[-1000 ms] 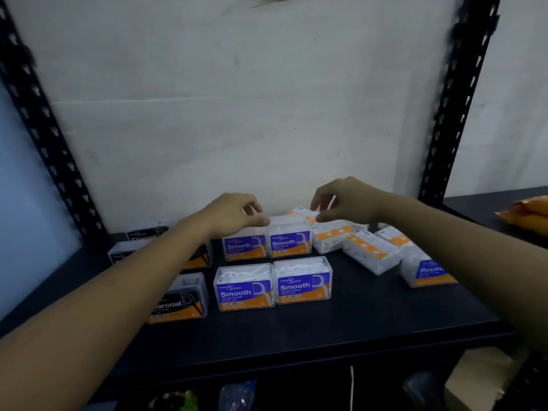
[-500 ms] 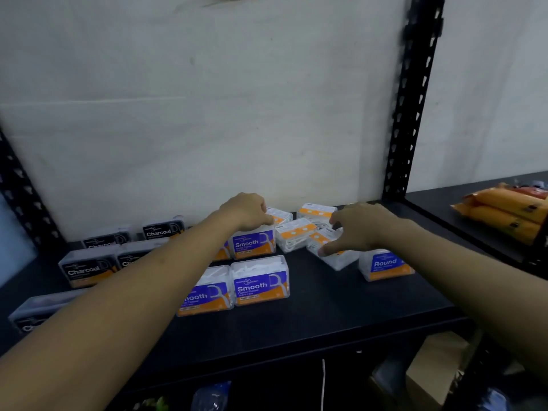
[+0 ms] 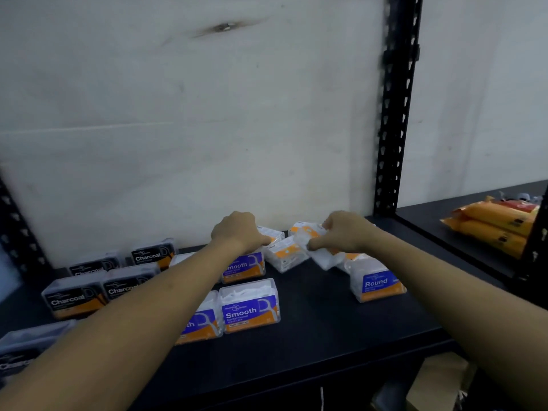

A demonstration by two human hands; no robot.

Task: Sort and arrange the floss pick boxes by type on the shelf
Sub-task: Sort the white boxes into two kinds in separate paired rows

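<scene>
On the black shelf [image 3: 326,336] stand several clear floss pick boxes. Black-labelled Charcoal boxes [image 3: 75,298] are grouped at the left. Blue-and-orange Smooth boxes [image 3: 250,310] sit in the middle in two rows. A Round box [image 3: 376,284] stands upright at the right. My left hand [image 3: 238,232] rests curled on top of the rear Smooth box [image 3: 244,266], beside a tipped box [image 3: 284,256]. My right hand [image 3: 345,232] grips a tilted clear box [image 3: 318,255] lifted off the pile of tipped boxes at the back.
A perforated black upright [image 3: 391,120] stands at the right rear corner, with the white wall behind. Orange packets [image 3: 492,225] lie on the neighbouring shelf to the right. A cardboard box [image 3: 439,384] sits on the level below.
My right hand has closed on a tipped box and raised it off the shelf, tilted. My left hand stays on the rear Smooth box. The camera has turned a bit right.
</scene>
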